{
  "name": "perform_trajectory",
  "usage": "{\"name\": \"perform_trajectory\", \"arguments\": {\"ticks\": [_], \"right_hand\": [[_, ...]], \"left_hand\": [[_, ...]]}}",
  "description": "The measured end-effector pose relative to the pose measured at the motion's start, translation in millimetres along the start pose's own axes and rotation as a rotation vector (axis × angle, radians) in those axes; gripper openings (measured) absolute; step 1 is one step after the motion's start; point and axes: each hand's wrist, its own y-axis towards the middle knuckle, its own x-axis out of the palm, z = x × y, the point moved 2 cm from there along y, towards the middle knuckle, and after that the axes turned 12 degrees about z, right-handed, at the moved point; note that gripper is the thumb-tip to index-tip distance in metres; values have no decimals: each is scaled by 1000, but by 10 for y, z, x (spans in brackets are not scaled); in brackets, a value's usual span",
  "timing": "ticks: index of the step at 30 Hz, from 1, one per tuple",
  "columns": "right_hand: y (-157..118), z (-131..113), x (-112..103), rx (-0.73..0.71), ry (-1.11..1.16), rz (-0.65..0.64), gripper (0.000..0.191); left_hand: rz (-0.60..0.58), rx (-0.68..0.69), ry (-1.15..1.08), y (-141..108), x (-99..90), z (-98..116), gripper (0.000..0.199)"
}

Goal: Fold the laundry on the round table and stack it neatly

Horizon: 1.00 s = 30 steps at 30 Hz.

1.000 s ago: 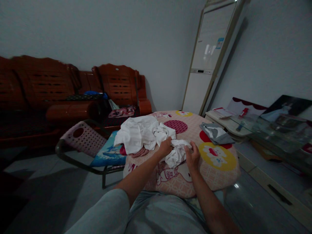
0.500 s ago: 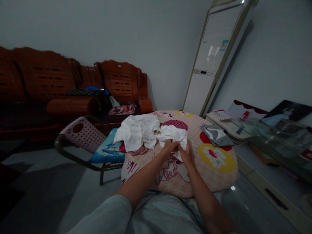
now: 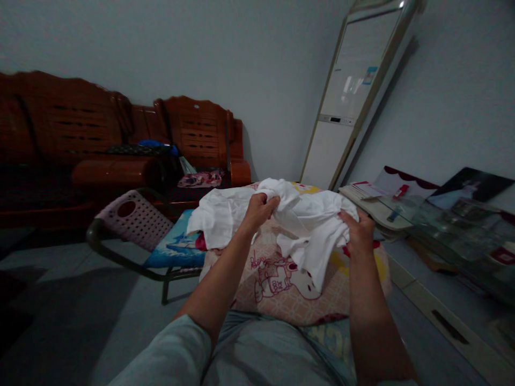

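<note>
A white garment [image 3: 314, 214] hangs stretched between my two hands, its lower part draping toward the table; its exact kind cannot be made out. My left hand [image 3: 261, 209] is closed on one side of it, and my right hand [image 3: 358, 231] pinches the other side. Behind and left of my left hand, another heap of white cloth [image 3: 221, 214] lies on the table. Under everything spreads a pink patterned cover [image 3: 277, 289] with cartoon figures.
A chair with a pink woven back [image 3: 137, 217] and a blue seat [image 3: 175, 246] stands against the table's left side. Wooden sofas [image 3: 197, 131] line the wall. At right are a glass-topped cabinet [image 3: 438, 228] and a tall white air conditioner [image 3: 341, 96].
My hands have moved apart and up, my right hand to the right. The bunched white garment is now spread out between them, hiding the grey item on the table's right side.
</note>
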Motion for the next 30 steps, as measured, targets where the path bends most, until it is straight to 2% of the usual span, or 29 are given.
{"name": "perform_trajectory", "arguments": {"ticks": [3, 6, 8, 10, 14, 17, 19, 22, 24, 26, 28, 30], "right_hand": [[81, -384, -28, -105, 46, -21, 41], [159, -531, -55, -152, 25, -79, 40], [212, -428, -74, -135, -52, -149, 40], [241, -184, -89, -104, -190, -249, 38], [179, 417, -99, -92, -459, -453, 27], [139, 687, -47, -115, -524, -551, 27], [216, 726, 34, -176, -554, -493, 32], [494, 640, 212, -304, -572, -230, 48], [689, 564, 337, -412, -561, -109, 66], [795, 544, 418, -521, -575, -80, 77], [761, 626, 422, -598, -616, -96, 74], [583, 823, 349, -624, -663, -127, 63]], "left_hand": [[54, 151, 24, -1, -109, 362, 36], [86, 239, 76, 65, -139, 447, 37], [74, 242, 160, 135, -116, 292, 34], [43, 191, 291, 172, -71, -1, 27], [-35, -38, 632, 51, 4, -680, 13], [-132, -78, 649, -26, 58, -917, 7], [-130, -16, 647, 88, 109, -878, 9], [-33, 125, 653, 529, 246, -652, 16], [-2, 186, 573, 856, 373, -527, 36], [37, 201, 529, 1048, 481, -518, 62], [38, 213, 538, 1009, 555, -646, 79], [-35, 233, 567, 737, 608, -881, 83]]}}
